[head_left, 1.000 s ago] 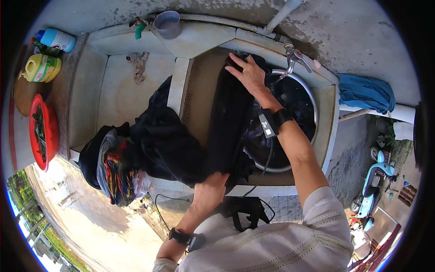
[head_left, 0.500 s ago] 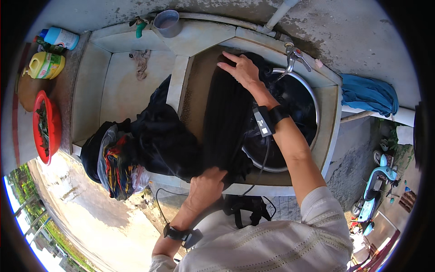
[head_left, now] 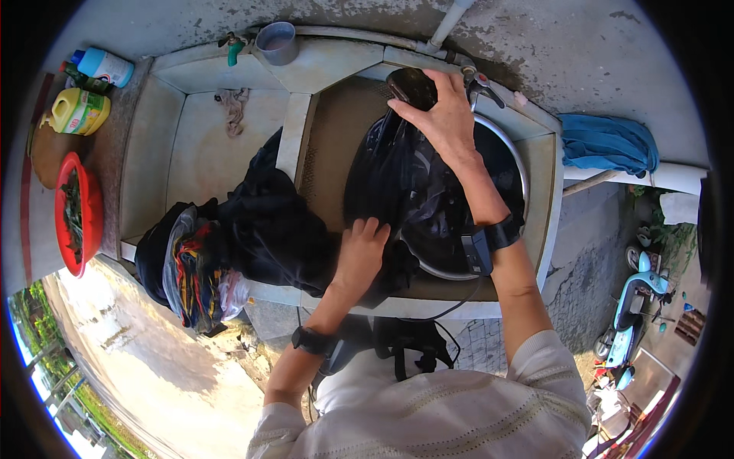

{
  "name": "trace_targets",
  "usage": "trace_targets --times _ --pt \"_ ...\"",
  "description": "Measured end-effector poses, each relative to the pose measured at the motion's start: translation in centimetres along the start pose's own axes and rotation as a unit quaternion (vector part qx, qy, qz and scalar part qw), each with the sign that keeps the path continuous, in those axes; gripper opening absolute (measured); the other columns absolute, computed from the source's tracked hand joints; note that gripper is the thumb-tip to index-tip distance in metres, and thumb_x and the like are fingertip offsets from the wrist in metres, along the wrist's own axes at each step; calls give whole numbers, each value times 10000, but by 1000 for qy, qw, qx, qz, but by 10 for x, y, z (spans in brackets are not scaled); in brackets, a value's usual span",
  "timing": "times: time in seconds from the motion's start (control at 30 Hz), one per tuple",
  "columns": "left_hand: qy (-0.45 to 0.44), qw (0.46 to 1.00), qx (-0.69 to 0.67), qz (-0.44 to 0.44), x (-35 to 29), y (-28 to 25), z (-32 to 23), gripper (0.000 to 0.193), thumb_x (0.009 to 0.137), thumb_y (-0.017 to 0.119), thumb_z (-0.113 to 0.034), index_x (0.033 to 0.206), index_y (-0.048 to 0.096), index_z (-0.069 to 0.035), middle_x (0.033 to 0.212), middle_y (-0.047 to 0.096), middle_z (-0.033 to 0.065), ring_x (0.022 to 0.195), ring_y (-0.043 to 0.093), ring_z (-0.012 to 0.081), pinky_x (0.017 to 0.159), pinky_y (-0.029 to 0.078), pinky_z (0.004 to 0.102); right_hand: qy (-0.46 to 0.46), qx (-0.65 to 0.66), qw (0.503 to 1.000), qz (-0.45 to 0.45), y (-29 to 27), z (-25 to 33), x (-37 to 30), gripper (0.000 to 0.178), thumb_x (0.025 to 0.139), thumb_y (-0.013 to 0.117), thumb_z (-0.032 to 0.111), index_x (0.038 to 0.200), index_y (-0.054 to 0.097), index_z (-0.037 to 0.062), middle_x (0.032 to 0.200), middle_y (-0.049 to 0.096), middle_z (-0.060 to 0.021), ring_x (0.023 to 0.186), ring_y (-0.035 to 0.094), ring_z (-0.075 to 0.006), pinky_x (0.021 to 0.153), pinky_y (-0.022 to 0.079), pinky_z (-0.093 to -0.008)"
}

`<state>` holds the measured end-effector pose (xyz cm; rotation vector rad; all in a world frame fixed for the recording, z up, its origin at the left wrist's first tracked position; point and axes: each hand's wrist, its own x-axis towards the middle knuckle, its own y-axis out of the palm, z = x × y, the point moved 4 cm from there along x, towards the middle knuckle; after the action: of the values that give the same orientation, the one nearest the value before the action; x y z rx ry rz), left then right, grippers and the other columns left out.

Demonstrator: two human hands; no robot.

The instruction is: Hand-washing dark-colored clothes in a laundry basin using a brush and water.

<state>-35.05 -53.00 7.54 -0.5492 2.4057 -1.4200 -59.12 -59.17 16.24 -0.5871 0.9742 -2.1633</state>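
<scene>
A wet black garment (head_left: 367,183) lies stretched across the sink's right basin, partly over a round metal bowl (head_left: 522,164) of dark water. My left hand (head_left: 361,251) presses on its near end, fingers bent into the fabric. At the far end, my right hand (head_left: 447,118) grips a dark brown, glossy, rounded object (head_left: 413,88) between thumb and fingers; its kind is unclear. Heaped over the sink's front edge and divider is more black clothing (head_left: 267,218). A metal tap (head_left: 485,88) stands just beyond my right hand, partly hidden.
Left of the sink are a red basin (head_left: 92,218) with dark greens, a yellow jug (head_left: 79,113) and a blue-white bottle (head_left: 107,67). A grey cup (head_left: 277,43) sits on the back ledge beside a green tap (head_left: 234,50). Blue cloth (head_left: 608,145) hangs over a pipe at right.
My right hand has moved right and farther back, and the brown object now shows in its grip. My left hand has moved forward along the garment, uncovering more of the bowl's left side.
</scene>
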Motion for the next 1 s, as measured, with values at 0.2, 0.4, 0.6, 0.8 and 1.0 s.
trace_targets --times 0.2,0.4,0.6,0.8,1.0 --pt "0 999 32 -3 -21 -29 -25 274 719 643 -170 978 718 -119 986 539 55 915 508 236 691 404 372 -164 -77 983 11 66 4 11 826 711 774 412 1394 422 111 1352 442 -132 1023 624 -344 846 527 -438" --pt "-23 999 14 43 -1 -67 -4 249 789 672 -269 990 704 -124 989 564 63 939 534 254 766 418 392 -103 -37 984 142 116 -24 -4 864 740 744 432 1437 356 100 1454 374 -174 1169 557 -357 905 506 -424" --pt "-42 997 35 -58 90 -165 56 245 866 648 -206 1046 663 -41 1066 628 109 1042 558 308 885 437 415 115 27 993 -29 67 -130 -27 733 768 734 429 1343 427 96 1341 489 -184 1181 535 -370 934 466 -438" --pt "5 976 136 -168 196 -191 144 319 821 687 -138 1114 584 -64 1115 646 127 1087 576 315 942 413 450 315 -65 939 124 77 -219 -67 728 814 681 415 1387 389 75 1242 573 -232 1142 564 -407 943 459 -471" --pt "-117 974 173 -85 261 -170 203 368 801 696 -171 1120 575 -30 996 687 190 967 640 398 875 473 499 129 -205 872 426 142 -339 -143 771 856 617 438 1421 333 -3 1242 571 -256 1153 541 -443 984 432 -473"
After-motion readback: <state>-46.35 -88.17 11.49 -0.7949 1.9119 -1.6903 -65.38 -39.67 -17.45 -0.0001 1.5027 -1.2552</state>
